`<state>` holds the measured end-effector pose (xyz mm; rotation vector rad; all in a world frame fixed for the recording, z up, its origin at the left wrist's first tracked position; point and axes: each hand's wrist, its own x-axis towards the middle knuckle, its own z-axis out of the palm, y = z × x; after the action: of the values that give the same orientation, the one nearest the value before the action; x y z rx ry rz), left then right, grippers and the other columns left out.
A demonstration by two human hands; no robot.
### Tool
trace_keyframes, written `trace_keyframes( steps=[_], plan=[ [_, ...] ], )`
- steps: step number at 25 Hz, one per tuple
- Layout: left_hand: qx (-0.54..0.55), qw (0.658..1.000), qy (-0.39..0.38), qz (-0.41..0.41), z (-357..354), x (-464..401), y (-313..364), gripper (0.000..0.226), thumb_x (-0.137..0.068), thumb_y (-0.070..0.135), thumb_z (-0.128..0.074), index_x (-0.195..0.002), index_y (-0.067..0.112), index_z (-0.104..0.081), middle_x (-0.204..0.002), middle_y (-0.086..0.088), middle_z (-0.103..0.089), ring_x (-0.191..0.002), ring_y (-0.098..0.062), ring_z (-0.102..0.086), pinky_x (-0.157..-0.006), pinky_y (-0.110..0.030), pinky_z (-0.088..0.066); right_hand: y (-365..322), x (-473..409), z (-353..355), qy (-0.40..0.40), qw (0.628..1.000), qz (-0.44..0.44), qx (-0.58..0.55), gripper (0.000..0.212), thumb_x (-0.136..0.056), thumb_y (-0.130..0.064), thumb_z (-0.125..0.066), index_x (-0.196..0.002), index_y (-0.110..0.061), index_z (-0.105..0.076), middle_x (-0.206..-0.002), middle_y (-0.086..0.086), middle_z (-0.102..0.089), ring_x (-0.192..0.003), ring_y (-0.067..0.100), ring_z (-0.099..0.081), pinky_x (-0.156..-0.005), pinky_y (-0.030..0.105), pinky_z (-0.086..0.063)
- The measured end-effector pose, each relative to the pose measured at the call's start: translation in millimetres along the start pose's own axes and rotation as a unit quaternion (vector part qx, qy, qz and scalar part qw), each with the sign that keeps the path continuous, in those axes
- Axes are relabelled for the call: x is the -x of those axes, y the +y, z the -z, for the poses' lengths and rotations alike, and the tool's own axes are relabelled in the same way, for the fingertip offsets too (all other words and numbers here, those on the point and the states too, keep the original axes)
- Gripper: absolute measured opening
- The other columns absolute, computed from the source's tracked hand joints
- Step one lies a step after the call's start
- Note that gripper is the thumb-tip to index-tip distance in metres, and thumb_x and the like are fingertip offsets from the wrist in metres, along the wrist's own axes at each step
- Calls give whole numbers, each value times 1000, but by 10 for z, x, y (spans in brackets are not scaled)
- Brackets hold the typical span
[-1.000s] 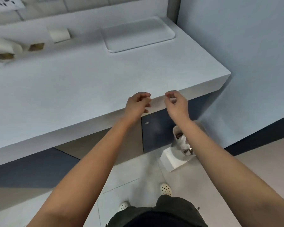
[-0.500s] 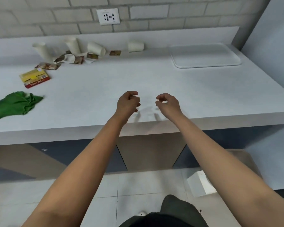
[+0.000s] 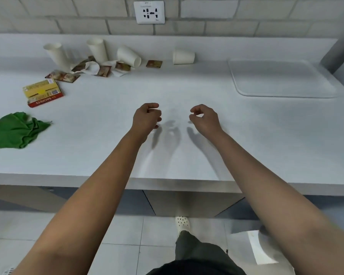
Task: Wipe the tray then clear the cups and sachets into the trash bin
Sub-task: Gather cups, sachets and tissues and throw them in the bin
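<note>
Both my hands hover over the middle of the white counter (image 3: 266, 135), holding nothing. My left hand (image 3: 146, 118) and my right hand (image 3: 204, 120) have loosely curled fingers. Several white paper cups lie or stand by the back wall: one (image 3: 56, 54) at the left, another (image 3: 97, 49) upright, a tipped one (image 3: 129, 56), and one (image 3: 184, 56) on its side further right. Brown sachets (image 3: 99, 69) are strewn among them, with a single sachet (image 3: 154, 63) apart. The white tray (image 3: 282, 80) sits at the back right. A green cloth (image 3: 16, 130) lies at the left.
A yellow and red sachet box (image 3: 42, 93) lies left of the hands. A wall socket (image 3: 149, 11) is above the counter. On the floor at the lower right, part of the white trash bin (image 3: 260, 247) shows. My shoe (image 3: 182, 223) stands under the counter edge.
The view swung from the bin and the counter's right end back to the counter's middle. Both hands moved forward over the counter top, still holding nothing.
</note>
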<state>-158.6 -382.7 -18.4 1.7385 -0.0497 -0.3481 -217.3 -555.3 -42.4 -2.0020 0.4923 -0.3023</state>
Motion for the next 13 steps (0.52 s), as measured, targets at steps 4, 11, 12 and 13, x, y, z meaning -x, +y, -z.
trace_keyframes(
  steps=[4, 11, 12, 13],
  plan=[
    [-11, 1000, 12, 8, -184, -795, 194, 32, -89, 9, -50, -121, 10, -54, -84, 5, -55, -74, -9, -57, -66, -25, -48, -5, -769, 57, -1, 1000, 11, 16, 22, -86, -10, -55, -106, -10, -63, -101, -3, -52, -89, 10, -48, -73, 16, -37],
    [-75, 996, 57, 3, -388, -2050, 475, 33, -88, 9, -50, -120, 9, -57, -90, -1, -61, -76, -14, -56, -67, -27, -51, 55, -1965, 72, 0, 998, 20, 63, 28, -85, -12, -56, -113, -12, -59, -104, -1, -48, -89, 14, -50, -81, 24, -42],
    [-110, 991, 68, -14, -416, -2209, 494, 32, -89, 11, -49, -119, 10, -58, -102, -5, -63, -86, -19, -59, -76, -30, -52, 53, -2134, 56, -3, 997, 23, 70, 29, -85, -11, -57, -114, -12, -58, -106, 1, -49, -91, 14, -50, -82, 23, -41],
    [-159, 984, 77, -35, -446, -2355, 507, 31, -90, 13, -49, -119, 9, -59, -113, -9, -63, -97, -24, -60, -85, -29, -49, 54, -2298, 27, -9, 997, 24, 76, 30, -85, -11, -57, -115, -11, -58, -109, 4, -50, -94, 13, -49, -83, 21, -39]
  ],
)
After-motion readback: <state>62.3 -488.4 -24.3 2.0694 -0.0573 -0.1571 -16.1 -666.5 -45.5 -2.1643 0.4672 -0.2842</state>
